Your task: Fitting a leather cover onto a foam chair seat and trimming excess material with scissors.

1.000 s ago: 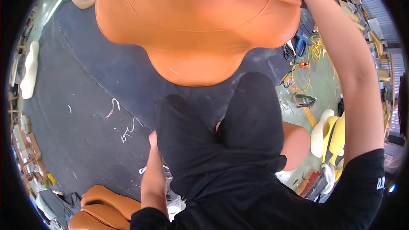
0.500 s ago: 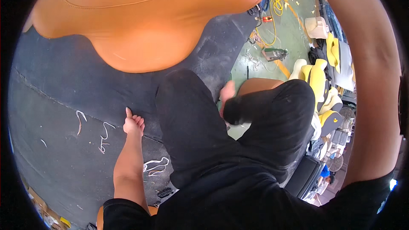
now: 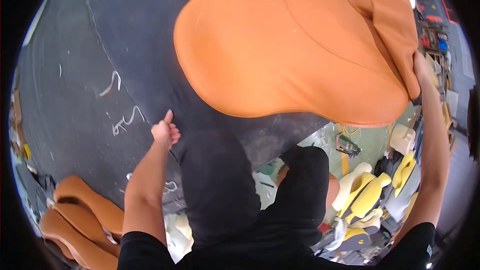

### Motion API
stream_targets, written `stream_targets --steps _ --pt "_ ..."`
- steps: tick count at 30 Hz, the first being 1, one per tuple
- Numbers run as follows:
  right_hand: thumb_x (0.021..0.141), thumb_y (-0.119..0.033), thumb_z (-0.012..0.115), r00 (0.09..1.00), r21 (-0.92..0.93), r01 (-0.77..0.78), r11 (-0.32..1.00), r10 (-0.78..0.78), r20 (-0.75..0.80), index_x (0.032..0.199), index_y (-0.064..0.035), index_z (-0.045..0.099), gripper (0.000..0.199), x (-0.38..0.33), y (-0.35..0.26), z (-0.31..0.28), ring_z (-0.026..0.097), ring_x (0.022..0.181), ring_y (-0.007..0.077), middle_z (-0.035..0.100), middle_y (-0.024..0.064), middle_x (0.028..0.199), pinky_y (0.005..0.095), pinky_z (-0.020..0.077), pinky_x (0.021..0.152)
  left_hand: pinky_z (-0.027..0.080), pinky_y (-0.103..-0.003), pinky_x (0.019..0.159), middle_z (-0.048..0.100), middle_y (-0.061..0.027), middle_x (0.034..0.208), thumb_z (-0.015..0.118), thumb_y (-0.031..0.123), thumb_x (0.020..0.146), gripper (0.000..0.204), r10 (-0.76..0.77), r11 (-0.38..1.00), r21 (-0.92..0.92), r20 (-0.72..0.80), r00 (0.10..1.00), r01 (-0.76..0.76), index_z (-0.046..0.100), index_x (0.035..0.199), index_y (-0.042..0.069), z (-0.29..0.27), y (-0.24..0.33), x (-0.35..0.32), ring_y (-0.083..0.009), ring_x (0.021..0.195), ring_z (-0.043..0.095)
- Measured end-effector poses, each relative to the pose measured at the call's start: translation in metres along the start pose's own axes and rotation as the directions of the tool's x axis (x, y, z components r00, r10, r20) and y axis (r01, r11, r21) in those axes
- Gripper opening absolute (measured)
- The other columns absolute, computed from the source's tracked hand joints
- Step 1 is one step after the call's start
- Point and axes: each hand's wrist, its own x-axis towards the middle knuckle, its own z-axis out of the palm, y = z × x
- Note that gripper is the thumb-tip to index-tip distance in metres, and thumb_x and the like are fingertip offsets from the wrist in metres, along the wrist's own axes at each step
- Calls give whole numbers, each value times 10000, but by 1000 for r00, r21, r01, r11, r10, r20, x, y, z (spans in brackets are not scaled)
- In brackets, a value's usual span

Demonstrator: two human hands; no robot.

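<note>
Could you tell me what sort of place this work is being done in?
Probably an upholstery or seat-making workshop: a large orange upholstered cover lies on a dark worktable, more orange covers are stacked nearby, and yellow foam shapes sit on the floor.
</note>
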Motion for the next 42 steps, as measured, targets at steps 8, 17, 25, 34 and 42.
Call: stream_targets --steps 8,17,25,34,42 --pt "1072 -363 392 833 480 -530 699 321 451 1385 6 588 522 -222 132 162 604 1243 250 646 121 1361 407 441 1106 421 -350 417 600 -68 596 821 633 803 602 27 1000 18 -160 987 -25 582 713 87 -53 0 -11 -216 432 554" --pt "1037 -562 451 202 269 -952 -146 358 912 1369 -130 596 564 -488 44 292 552 1308 294 641 89 1341 480 417 1165 418 -382 447 554 -54 580 571 327 902 278 69 997 -12 -164 984 -72 607 752 96 -35 -26 21 -218 455 530" --pt "1028 -580 486 74 100 -987 -128 193 978 1425 -135 559 602 -484 69 341 514 1366 278 560 70 1481 490 377 1188 398 -374 449 549 -22 584 677 435 915 358 133 990 -20 -216 967 -140 576 738 141 -38 -21 11 -202 449 524" --pt "1079 -462 347 136 133 -991 33 125 983 1485 -111 513 562 -499 95 359 502 1404 272 508 65 1556 494 428 1149 520 -299 627 696 -55 743 812 287 914 317 733 546 157 -565 379 -823 718 909 -15 1 -97 -3 -136 669 635" --pt "1056 -504 305 187 183 -981 60 56 981 1488 -154 506 591 -492 107 362 541 1340 311 546 82 1499 561 445 1077 238 -702 1091 514 -32 1534 450 787 964 800 580 588 -611 -138 803 -530 457 1522 215 204 -235 -175 -285 1412 420"
